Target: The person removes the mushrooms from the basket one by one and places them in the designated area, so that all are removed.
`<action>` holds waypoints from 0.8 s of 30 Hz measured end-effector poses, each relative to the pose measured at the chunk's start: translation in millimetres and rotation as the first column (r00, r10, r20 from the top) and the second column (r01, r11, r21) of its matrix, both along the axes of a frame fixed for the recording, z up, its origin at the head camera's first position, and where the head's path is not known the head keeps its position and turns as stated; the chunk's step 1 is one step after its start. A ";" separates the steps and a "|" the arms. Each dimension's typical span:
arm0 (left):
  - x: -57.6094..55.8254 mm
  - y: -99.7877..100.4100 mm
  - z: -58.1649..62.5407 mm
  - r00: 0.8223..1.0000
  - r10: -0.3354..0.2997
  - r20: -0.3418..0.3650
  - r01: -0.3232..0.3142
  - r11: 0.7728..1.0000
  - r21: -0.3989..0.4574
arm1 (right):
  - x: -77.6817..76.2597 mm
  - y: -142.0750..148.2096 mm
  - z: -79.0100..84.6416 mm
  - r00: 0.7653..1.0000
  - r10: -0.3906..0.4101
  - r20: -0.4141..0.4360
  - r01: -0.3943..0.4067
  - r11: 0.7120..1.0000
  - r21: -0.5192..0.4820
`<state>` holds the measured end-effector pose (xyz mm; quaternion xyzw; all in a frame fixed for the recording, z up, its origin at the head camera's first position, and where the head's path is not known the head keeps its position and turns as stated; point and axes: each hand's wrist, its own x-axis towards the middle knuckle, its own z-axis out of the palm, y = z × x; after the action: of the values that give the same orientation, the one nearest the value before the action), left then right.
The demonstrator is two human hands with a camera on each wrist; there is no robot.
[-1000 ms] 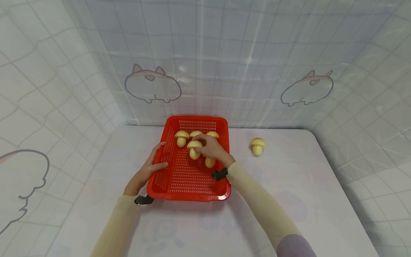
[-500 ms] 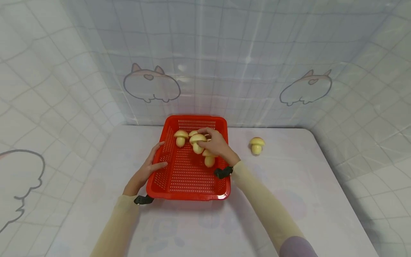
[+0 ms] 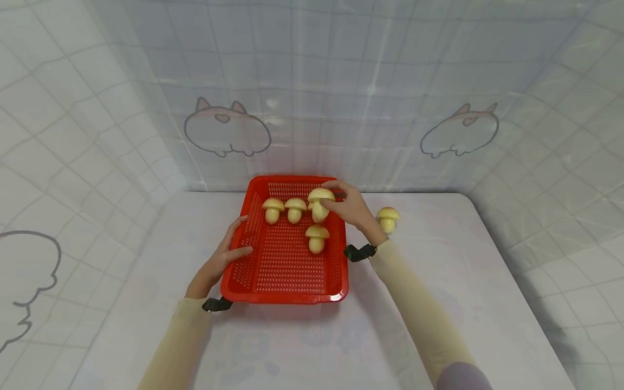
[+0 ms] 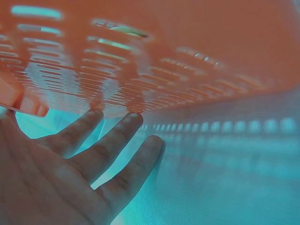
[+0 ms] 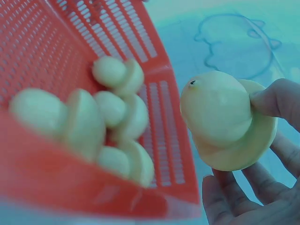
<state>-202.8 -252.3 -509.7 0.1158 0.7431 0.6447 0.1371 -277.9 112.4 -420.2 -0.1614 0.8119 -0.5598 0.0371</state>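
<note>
A red perforated basket (image 3: 292, 297) sits on the table. My left hand (image 3: 221, 254) holds its left rim, thumb and index finger over the edge. Below the rim, the other fingers (image 4: 115, 145) extend straight along the slotted outer wall in the left wrist view. My right hand (image 3: 352, 207) pinches a pale yellow mushroom (image 5: 213, 112) at the basket's back right, thumb on its stem side and fingers around the cap. Several similar mushrooms lie inside: a left one (image 3: 272, 211), a middle one (image 3: 294, 210), a nearer one (image 3: 317, 239), and one mostly hidden behind the held mushroom.
Right of the basket, one more mushroom (image 3: 388, 219) lies on the white-covered table (image 3: 439, 260), partly behind my right wrist. A grid-patterned curtain (image 3: 312, 124) with animal outlines rises at the table's back edge, and similar sheets flank both sides.
My right hand has moved right and back across the basket with the mushroom, uncovering the middle and nearer mushrooms. My left hand has stayed at the left rim.
</note>
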 end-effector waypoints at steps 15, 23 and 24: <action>1.5 0.2 1.6 1.000 -0.003 0.008 0.003 1.000 0.013 | 5.4 76.1 9.1 0.991 -0.130 0.023 0.130 0.991 0.014; 0.9 0.9 1.8 1.000 -0.008 0.012 0.008 1.000 0.022 | 7.8 120.1 2.3 0.981 -0.195 0.019 0.193 0.979 0.067; 0.7 0.7 1.8 1.000 -0.009 0.013 0.009 1.000 0.024 | 8.2 124.5 1.6 0.980 -0.200 0.017 0.199 0.977 0.072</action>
<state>-202.2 -251.5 -507.9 0.1164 0.7338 0.6537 0.1434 -269.7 237.0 -418.6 -0.0709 0.8425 -0.5340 -0.0037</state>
